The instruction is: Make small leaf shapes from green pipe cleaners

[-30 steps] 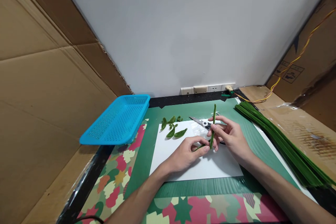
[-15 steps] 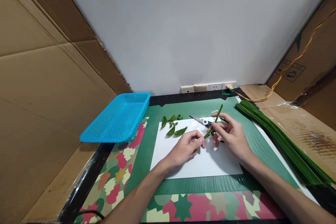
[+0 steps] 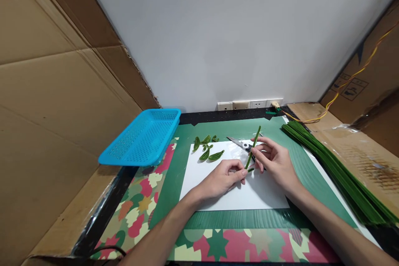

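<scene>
The left hand (image 3: pixel 222 176) and right hand (image 3: pixel 277 161) both pinch a stem (image 3: pixel 257 134) over the paper (image 3: pixel 237 198) — mostly straight, so barely shaped, I'd say. Several looped leaves (image 3: pixel 216 156) look done; a thick bundle (image 3: pixel 336 171) is left.

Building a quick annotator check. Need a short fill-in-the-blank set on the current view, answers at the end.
1. The left hand is nearest the ____ end of the slanting green strip.
2. In the picture, the leaf-shaped green pieces lie to the ____ of the scissors.
3. The perforated basket is coloured ____.
4. The paper sheet beneath the hands is coloured ____.

Missing words: lower; left; blue; white.
</scene>
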The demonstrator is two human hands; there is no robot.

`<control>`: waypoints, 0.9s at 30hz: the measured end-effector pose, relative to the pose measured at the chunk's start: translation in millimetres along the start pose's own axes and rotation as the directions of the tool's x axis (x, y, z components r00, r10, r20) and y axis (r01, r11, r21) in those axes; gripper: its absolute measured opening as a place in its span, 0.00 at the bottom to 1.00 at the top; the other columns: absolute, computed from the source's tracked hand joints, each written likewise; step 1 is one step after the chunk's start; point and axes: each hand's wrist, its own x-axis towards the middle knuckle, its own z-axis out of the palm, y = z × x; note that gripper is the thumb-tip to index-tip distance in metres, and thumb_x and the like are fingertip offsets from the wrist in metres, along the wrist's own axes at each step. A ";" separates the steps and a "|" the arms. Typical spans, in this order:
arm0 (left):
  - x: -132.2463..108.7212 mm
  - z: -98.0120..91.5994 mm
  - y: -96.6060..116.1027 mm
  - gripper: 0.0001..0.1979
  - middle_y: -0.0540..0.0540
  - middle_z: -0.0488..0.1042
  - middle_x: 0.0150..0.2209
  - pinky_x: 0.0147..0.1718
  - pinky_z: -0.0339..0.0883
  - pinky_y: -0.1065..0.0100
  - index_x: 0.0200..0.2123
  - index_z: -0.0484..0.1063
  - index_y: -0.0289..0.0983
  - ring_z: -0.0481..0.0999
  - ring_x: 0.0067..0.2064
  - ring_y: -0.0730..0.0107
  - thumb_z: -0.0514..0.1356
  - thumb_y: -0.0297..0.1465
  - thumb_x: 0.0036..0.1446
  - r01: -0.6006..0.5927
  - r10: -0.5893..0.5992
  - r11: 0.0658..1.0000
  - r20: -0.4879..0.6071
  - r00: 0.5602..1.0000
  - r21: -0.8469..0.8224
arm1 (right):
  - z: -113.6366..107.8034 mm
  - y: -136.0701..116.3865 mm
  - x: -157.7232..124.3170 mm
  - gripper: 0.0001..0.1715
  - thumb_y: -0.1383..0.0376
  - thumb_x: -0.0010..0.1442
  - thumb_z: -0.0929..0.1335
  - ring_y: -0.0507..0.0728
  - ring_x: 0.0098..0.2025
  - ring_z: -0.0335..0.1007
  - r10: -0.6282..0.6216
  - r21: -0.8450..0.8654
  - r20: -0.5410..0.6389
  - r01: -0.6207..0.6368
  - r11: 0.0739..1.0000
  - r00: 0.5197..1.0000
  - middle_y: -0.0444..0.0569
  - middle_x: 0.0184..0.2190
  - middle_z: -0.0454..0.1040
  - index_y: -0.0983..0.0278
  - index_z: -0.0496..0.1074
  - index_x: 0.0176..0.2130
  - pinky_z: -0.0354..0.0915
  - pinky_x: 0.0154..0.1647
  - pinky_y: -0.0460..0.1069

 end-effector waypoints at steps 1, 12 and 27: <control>-0.6 0.2 0.7 0.19 0.49 0.75 0.32 0.21 0.50 0.73 0.36 0.68 0.37 0.62 0.25 0.78 0.64 0.48 0.64 0.000 0.000 1.000 0.000 1.000 0.009 | -0.4 0.2 0.0 0.25 0.52 0.62 0.76 0.50 0.21 0.68 0.001 -0.001 0.004 -0.001 1.000 1.000 0.45 0.31 0.77 0.63 0.74 0.52 0.64 0.19 0.46; -1.6 0.9 5.7 0.18 0.48 0.75 0.35 0.21 0.56 0.73 0.35 0.71 0.36 0.64 0.23 0.80 0.64 0.45 0.64 -0.016 0.017 1.000 -0.023 1.000 0.014 | -2.2 -1.8 -0.9 0.22 0.54 0.62 0.74 0.50 0.21 0.65 -0.009 -0.070 -0.006 0.008 0.998 1.000 0.44 0.30 0.75 0.62 0.72 0.51 0.62 0.21 0.46; -4.2 5.7 -2.1 0.05 0.41 0.63 0.62 0.61 0.66 0.57 0.37 0.73 0.39 0.69 0.62 0.56 0.60 0.32 0.68 -0.303 0.512 0.712 -0.172 0.842 0.634 | -6.0 0.0 -1.2 0.11 0.61 0.62 0.66 0.54 0.25 0.68 -0.064 -0.688 -0.015 0.036 0.725 0.998 0.42 0.25 0.76 0.60 0.79 0.36 0.58 0.29 0.48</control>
